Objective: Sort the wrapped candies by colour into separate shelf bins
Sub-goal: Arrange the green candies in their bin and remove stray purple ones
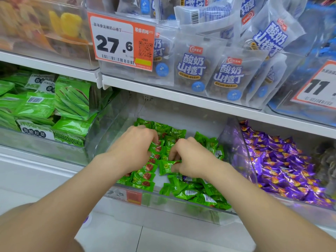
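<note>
Green wrapped candies (pixel 198 194) lie in a clear middle shelf bin (pixel 181 206). Both of my hands reach into it. My left hand (pixel 134 144) rests palm down on the green candies with its fingertips curled among them; whether it holds one I cannot tell. My right hand (pixel 192 157) pinches a green candy (pixel 166 167) between thumb and fingers. A purple wrapped candy (pixel 188 178) peeks out just under my right wrist among the green ones. The bin to the right (pixel 236 142) is full of purple wrapped candies (pixel 283 160).
A bin of large green snack packs (pixel 45 106) stands to the left. The shelf above holds white and blue packets (pixel 227 73) behind a price tag (pixel 120 40). Another price tag (pixel 127 195) hangs on the middle bin's front edge.
</note>
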Motion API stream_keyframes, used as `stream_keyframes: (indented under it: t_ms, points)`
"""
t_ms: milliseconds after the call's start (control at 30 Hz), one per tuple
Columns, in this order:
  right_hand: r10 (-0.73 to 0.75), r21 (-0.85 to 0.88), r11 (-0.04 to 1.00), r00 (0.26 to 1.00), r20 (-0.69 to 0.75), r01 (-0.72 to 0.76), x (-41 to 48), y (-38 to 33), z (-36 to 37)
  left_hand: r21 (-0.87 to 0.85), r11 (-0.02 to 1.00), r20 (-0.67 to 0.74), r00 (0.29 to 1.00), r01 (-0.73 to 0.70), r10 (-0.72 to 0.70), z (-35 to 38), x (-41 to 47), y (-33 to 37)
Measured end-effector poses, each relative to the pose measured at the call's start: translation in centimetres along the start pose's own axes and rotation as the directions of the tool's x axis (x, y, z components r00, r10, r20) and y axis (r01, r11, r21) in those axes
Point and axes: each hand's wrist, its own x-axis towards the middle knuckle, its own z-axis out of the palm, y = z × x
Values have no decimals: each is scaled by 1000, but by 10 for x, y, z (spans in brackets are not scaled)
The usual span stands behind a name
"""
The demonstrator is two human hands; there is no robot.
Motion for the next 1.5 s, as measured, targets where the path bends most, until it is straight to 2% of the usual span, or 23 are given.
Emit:
stream_keyframes:
  t_ms: [100, 167, 300, 433, 733, 867, 967, 1100, 1200, 1367, 1500]
  points:
    - [45, -78, 996, 997, -63, -50, 5, -6, 7, 21, 1000, 17, 1000, -6, 6, 0, 0, 0]
    - [64, -128, 989, 997, -52, -71, 6, -9, 7, 37, 999, 21, 1000, -6, 5, 0, 1, 0]
    - [69, -139, 988, 997, -18, -71, 2, -13, 7, 50, 999, 31, 1000, 0, -2, 0, 1, -1]
    - [103, -149, 983, 993, -58, -110, 2, -17, 6, 60, 998, 37, 999, -6, 4, -1, -1, -1]
    - [7, -116, 993, 987, -163, -26, 6, -16, 10, 104, 993, 88, 995, -61, 52, -1, -2, 6]
    - [48, -37, 998, 992, -116, -53, 6, -8, -1, 126, 989, 74, 995, -75, 66, 0, -2, 11]
    - [-1, 3, 1000, 998, -59, 1, -3, -2, -13, 142, 987, 65, 995, -79, 70, 0, 0, 13]
    - [-93, -103, 989, 986, 136, 108, -19, 4, -14, 99, 990, 31, 995, -101, 99, -1, 1, 12]
    - [-96, -162, 978, 971, 218, 133, -18, -3, -7, 79, 988, 22, 991, -134, 133, 1, 1, 11]
    - [-83, -221, 966, 972, 221, 133, -14, -13, -5, -43, 987, -10, 988, -153, 153, -2, -3, 17]
    - [-49, -185, 981, 996, 68, 61, -17, -7, -21, -122, 970, -4, 977, -211, 212, 0, -5, 16]
